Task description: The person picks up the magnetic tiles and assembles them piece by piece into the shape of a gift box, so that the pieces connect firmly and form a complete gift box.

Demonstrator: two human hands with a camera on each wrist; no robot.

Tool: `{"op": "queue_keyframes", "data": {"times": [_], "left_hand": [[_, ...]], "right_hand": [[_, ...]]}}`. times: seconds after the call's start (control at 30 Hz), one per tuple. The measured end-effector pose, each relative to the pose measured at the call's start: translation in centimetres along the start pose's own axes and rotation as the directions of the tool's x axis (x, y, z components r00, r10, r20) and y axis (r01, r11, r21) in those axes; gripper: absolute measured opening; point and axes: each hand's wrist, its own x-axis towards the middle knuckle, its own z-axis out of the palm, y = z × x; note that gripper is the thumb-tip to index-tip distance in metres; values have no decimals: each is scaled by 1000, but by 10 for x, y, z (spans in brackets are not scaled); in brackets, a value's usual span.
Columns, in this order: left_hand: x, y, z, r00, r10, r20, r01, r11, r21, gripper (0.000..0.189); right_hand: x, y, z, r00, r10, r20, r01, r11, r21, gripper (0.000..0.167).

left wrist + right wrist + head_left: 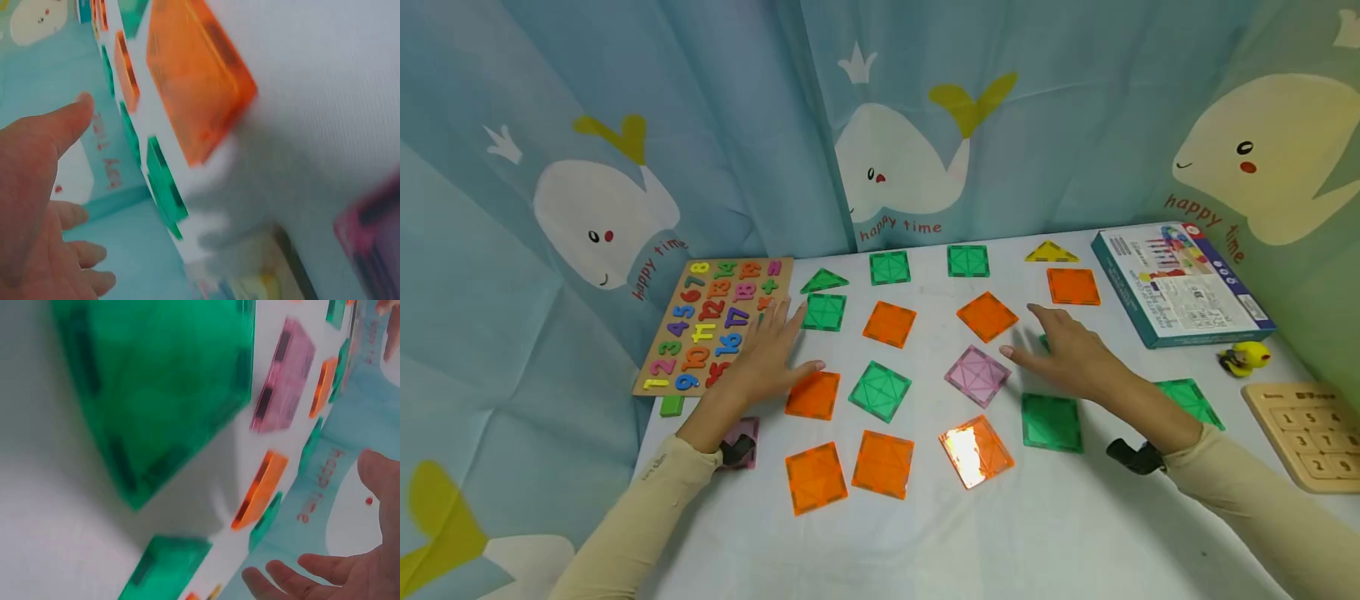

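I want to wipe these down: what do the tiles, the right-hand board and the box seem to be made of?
Tiles: probably hard, glossy plastic; they are translucent and one throws bright glare.
Right-hand board: perhaps matte wood, judging by its tan color, though no grain is clear.
Box: likely smooth printed cardboard, with flat faces and crisp edges.

Most tiles (880,391) between numeral board (697,313) and box (1180,285)

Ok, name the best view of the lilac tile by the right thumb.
The head view: the lilac tile shows whole, uncovered, from above. The right wrist view foreshortens it; the left wrist view lacks it.
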Motion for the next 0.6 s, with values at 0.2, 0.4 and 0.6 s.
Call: {"op": "queue_keyframes", "data": {"times": [0.2,0.4,0.6], "left_hand": [[-4,21,10,988,140,63,-139,990,-23,84],[-5,45,26,958,237,162,-235,971,-36,75],[-2,60,33,917,309,251,-324,946,20,69]], "right_hand": [[-6,-14,23,996,-77,-54,77,997,8,88],[-6,-23,48,990,-124,-63,122,992,-29,71],[-4,-28,58,988,-145,-53,143,989,-35,64]]}}
